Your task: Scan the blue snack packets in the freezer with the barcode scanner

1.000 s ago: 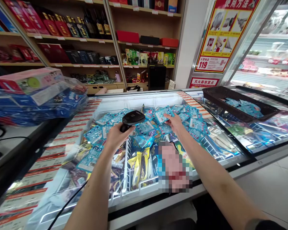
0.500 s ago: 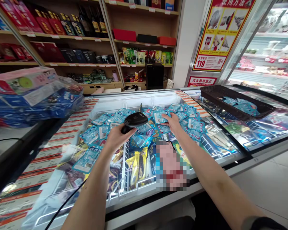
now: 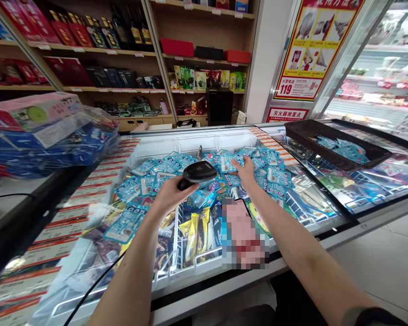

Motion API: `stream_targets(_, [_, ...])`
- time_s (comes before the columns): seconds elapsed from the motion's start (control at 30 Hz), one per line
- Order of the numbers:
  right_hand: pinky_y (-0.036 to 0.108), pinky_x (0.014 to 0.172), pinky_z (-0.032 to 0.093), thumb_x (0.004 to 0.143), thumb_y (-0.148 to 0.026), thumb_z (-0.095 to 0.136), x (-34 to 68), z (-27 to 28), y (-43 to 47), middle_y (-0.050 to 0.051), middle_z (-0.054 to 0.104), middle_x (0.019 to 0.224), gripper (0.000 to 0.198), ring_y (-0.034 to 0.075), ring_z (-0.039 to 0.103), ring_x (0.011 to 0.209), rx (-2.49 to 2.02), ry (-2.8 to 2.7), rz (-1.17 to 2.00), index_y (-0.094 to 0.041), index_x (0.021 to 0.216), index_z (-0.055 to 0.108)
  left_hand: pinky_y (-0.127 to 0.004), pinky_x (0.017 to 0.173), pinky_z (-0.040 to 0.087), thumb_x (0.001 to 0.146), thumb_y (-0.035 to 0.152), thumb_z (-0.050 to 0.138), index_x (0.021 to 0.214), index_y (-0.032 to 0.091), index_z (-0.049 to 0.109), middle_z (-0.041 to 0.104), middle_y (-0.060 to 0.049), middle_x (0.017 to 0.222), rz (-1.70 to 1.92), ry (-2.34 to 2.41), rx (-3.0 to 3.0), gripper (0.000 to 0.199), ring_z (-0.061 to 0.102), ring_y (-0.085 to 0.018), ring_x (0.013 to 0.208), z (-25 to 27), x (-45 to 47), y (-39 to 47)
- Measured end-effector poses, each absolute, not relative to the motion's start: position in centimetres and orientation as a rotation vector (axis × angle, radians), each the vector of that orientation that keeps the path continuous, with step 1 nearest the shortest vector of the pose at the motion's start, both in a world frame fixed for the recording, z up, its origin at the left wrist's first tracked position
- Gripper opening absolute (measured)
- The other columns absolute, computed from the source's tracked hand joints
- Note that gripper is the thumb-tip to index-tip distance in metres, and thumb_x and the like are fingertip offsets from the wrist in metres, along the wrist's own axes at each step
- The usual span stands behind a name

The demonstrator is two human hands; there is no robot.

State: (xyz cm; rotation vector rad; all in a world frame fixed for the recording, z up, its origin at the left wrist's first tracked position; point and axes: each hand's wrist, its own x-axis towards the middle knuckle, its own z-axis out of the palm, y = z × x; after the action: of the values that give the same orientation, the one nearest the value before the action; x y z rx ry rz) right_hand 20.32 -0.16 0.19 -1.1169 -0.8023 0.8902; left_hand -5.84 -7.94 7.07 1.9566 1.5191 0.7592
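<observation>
My left hand point(image 3: 170, 194) is closed round the handle of a black barcode scanner point(image 3: 200, 174), held above the glass top of a freezer point(image 3: 187, 283). Between the thumb and fingers of my right hand point(image 3: 245, 171) is the edge of a light blue packet point(image 3: 227, 163) with a barcode on its pale label. The scanner's head points toward that packet. Several more blue packets point(image 3: 278, 175) lie spread over the glass around both hands. A phone point(image 3: 243, 231), blurred out by blocks, rests on the glass near the front edge.
A dark brown basket point(image 3: 377, 157) with blue packets stands at the right. Wrapped boxes point(image 3: 37, 131) are stacked at the left. A black cable point(image 3: 95, 287) runs beneath my left forearm. Wooden shelves point(image 3: 204, 27) with goods rise behind the freezer.
My left hand has moved slightly right with the scanner, closer to the packet in my right hand. The right hand keeps its hold, almost in place.
</observation>
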Motion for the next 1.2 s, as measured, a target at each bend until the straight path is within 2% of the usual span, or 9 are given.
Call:
stream_targets(0.43, [0.038, 0.061, 0.063, 0.064, -0.043, 0.075, 20.1, -0.3, -0.2, 0.008, 0.054, 0.118, 0.055, 0.022, 0.063, 0.092, -1.082, -0.834, 0.832, -0.021, 0.107, 0.049, -0.025, 0.048, 0.034, 0.074, 0.065, 0.062, 0.087, 0.017, 0.065, 0.061, -0.002, 0.059, 0.682, 1.541, 1.991, 0.050, 0.054, -0.017, 0.054, 7.7, -5.6, -8.2])
stream_targets(0.63, [0.031, 0.061, 0.062, 0.066, -0.041, 0.074, 20.0, 0.2, -0.6, 0.005, 0.058, 0.113, 0.052, 0.020, 0.063, 0.094, -1.089, -0.850, 0.848, -0.022, 0.108, 0.050, -0.025, 0.049, 0.034, 0.073, 0.065, 0.062, 0.086, 0.018, 0.065, 0.062, -0.003, 0.059, 0.682, 1.550, 1.995, 0.049, 0.055, -0.018, 0.055, 7.9, -5.4, -8.4])
stream_targets(0.9, [0.031, 0.063, 0.063, 0.068, -0.040, 0.074, 20.0, 0.1, -0.5, 0.007, 0.056, 0.120, 0.055, 0.021, 0.064, 0.098, -1.116, -0.848, 0.836, -0.022, 0.112, 0.049, -0.025, 0.048, 0.034, 0.072, 0.065, 0.063, 0.084, 0.018, 0.065, 0.061, -0.002, 0.058, 0.710, 1.536, 1.968, 0.049, 0.055, -0.017, 0.052, 7.7, -5.4, -8.3])
stream_targets(1.2, [0.037, 0.076, 0.063, 0.076, -0.034, 0.065, 21.0, 0.2, 0.2, 0.010, 0.051, 0.132, 0.060, 0.019, 0.062, 0.107, -0.977, -0.784, 0.796, -0.023, 0.127, 0.036, -0.025, 0.046, 0.037, 0.073, 0.063, 0.064, 0.079, 0.018, 0.062, 0.058, 0.000, 0.051, 0.892, 1.639, 1.842, 0.046, 0.057, -0.017, 0.049, 7.2, -6.3, -7.8])
